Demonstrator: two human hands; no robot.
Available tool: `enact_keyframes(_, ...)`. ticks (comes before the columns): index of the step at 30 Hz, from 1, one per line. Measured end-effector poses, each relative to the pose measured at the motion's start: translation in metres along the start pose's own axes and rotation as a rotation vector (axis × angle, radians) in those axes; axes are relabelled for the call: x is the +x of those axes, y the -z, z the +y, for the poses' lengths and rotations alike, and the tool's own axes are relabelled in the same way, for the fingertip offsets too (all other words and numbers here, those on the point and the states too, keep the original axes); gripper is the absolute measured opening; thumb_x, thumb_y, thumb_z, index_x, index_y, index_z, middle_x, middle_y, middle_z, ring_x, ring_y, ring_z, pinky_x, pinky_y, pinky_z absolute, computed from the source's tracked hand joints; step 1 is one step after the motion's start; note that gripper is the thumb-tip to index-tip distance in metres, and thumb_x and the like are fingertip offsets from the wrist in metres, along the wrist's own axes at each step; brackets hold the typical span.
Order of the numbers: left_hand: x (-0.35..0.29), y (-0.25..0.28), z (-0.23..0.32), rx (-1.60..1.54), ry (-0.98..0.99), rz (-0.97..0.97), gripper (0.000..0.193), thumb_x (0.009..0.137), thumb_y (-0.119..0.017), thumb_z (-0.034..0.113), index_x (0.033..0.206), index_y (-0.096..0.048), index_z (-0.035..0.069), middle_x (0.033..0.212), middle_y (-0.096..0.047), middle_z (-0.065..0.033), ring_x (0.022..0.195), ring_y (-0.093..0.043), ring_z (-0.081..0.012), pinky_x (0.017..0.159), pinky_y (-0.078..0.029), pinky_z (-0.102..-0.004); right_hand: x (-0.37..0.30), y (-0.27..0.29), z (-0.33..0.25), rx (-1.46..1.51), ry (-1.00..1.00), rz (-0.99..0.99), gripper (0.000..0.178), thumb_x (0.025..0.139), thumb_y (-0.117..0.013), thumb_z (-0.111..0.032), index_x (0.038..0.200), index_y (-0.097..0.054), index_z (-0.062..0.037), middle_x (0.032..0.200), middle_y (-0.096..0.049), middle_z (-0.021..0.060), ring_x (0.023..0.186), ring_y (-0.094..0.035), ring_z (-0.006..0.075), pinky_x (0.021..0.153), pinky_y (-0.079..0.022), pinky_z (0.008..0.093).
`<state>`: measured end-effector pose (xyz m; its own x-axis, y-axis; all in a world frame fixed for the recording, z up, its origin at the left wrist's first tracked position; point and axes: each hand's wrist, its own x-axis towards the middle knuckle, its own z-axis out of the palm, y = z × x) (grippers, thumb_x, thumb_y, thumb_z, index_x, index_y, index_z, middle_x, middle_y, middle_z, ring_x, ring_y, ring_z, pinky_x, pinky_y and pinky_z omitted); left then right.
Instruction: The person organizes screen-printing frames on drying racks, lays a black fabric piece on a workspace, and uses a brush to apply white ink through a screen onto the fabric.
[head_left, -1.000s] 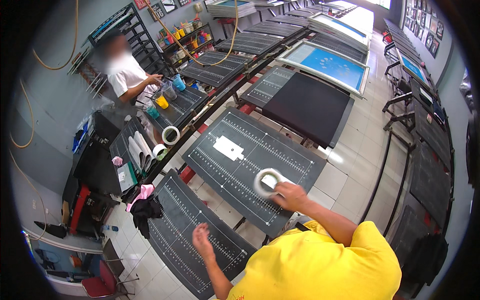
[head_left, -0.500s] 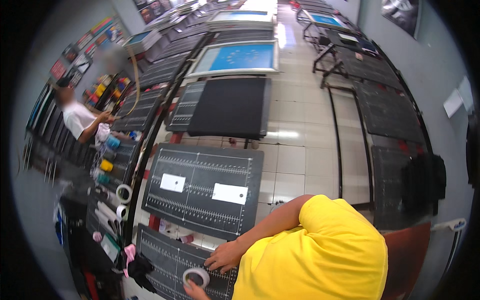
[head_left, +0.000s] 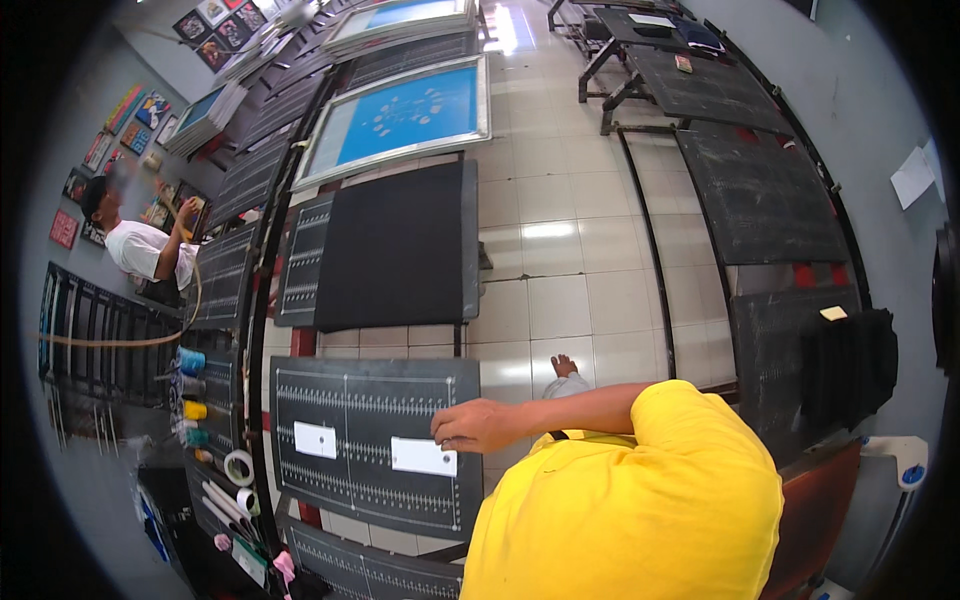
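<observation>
Dk-grey board (head_left: pixel 368 425) – wht tick marks (head_left: pixel 320 411), wht cards (head_left: pixel 420 455) w/ dk dots (head_left: pixel 321 440), yel shirt (head_left: pixel 640 510)

White scales (head_left: pixel 372 405) on black board (head_left: pixel 367 432), lettered poster (head_left: pixel 133 137)

Glossy pale floor tiles (head_left: pixel 558 302) cover the middle of the room, with bright patches of light (head_left: pixel 548 230) reflected in them. To the right, a plain grey wall (head_left: pixel 850 130) carries a pale sheet of paper (head_left: pixel 912 180), and dark tables (head_left: pixel 762 195) stand in a row along it. Colourful pictures (head_left: pixel 64 228) hang to the left, near a tall black slatted rack (head_left: pixel 90 340).
</observation>
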<state>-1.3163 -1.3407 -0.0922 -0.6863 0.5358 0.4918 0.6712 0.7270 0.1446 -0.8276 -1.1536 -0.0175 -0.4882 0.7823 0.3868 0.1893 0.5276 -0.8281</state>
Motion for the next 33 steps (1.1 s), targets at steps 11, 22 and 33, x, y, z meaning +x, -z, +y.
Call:
enact_keyframes(11,0.012,0.032,0.162,-0.510,0.115,0.064,0.028,0.099,-0.051,0.014,0.108,-0.065,-0.008,0.102,-0.069,-0.0210,0.090,-0.069,-0.0296,0.082,-0.056,-0.0380,-0.037,0.178,0.059,-0.122,-0.192,0.111,0.014,0.092,-0.062,-0.017,0.100,-0.064,-0.0071,0.105,-0.062,0.0072,0.093,-0.063,0.0282,0.078,-0.053,0.0372)
enact_keyframes(22,-0.068,-0.005,0.614,-0.762,-0.771,-0.625,0.052,0.101,-0.043,0.028,0.144,-0.039,-0.001,0.149,-0.040,-0.0206,0.142,-0.031,-0.0392,0.116,-0.023,-0.0494,-0.039,0.269,0.081,-0.244,-0.189,0.193,0.013,0.086,-0.065,-0.010,0.098,-0.067,-0.0040,0.104,-0.065,0.0107,0.090,-0.065,0.0294,0.075,-0.055,0.0359)
enact_keyframes(33,-0.049,-0.081,0.761,-0.421,-0.806,-0.496,0.064,0.100,-0.043,0.040,0.150,-0.033,0.002,0.157,-0.029,-0.0166,0.147,-0.020,-0.0365,0.117,-0.012,-0.0595,-0.008,0.391,0.151,-0.267,-0.417,0.444,0.011,0.088,-0.063,-0.004,0.098,-0.068,-0.0014,0.102,-0.067,0.0128,0.084,-0.067,0.0266,0.072,-0.054,0.0327)
